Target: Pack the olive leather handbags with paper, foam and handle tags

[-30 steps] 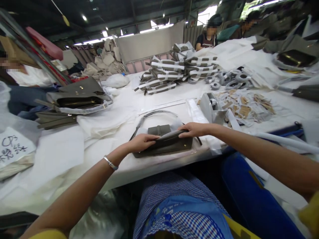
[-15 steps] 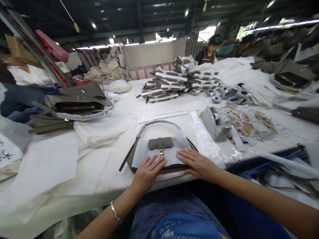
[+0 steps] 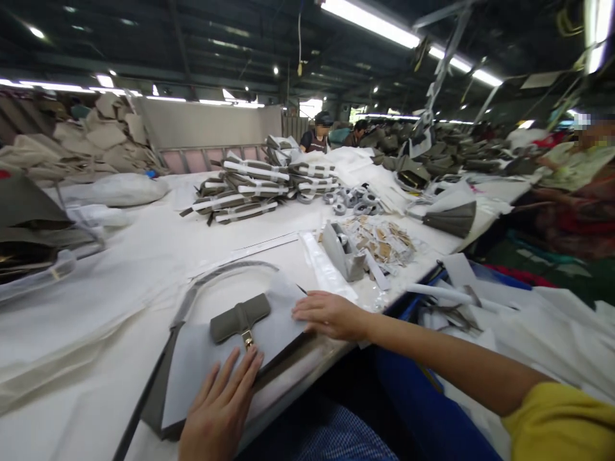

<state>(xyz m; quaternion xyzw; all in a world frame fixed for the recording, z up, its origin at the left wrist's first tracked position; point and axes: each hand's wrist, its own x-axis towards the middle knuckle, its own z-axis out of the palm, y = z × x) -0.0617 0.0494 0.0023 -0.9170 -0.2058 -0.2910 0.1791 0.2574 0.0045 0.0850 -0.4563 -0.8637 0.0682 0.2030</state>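
Now the grey-green handbag (image 3: 231,321) lies flap-up in the lower left of the frame, on the white-covered table (image 3: 144,246), whereas half a second ago it sits near the middle. The whole view has swung to the right and the bag looks larger. Its wrapped handle (image 3: 225,272) arches away above it, and a white sheet (image 3: 283,326) covers most of the flap around the gold-coloured clasp (image 3: 248,339).

The left hand (image 3: 221,400) lies with its fingers open and slightly spread on the sheet, the fingertips just beside the clasp. The right hand (image 3: 336,315) is at the bag's right end, fingers straight and close together, gripping nothing that shows; its thumb's exact place is hard to tell. One second ago both hands are pinching the raised edge of the flap; now the flap is down, and the right hand is farther from the left than half a second ago.

The wrapped bundles (image 3: 259,176) are left of the upper middle, with the grey holder (image 3: 342,253) and the pile of tags (image 3: 382,242) right of centre. Another person (image 3: 574,163) has come into view at the right edge, while the bags (image 3: 33,218) at the left are now partly cut off.
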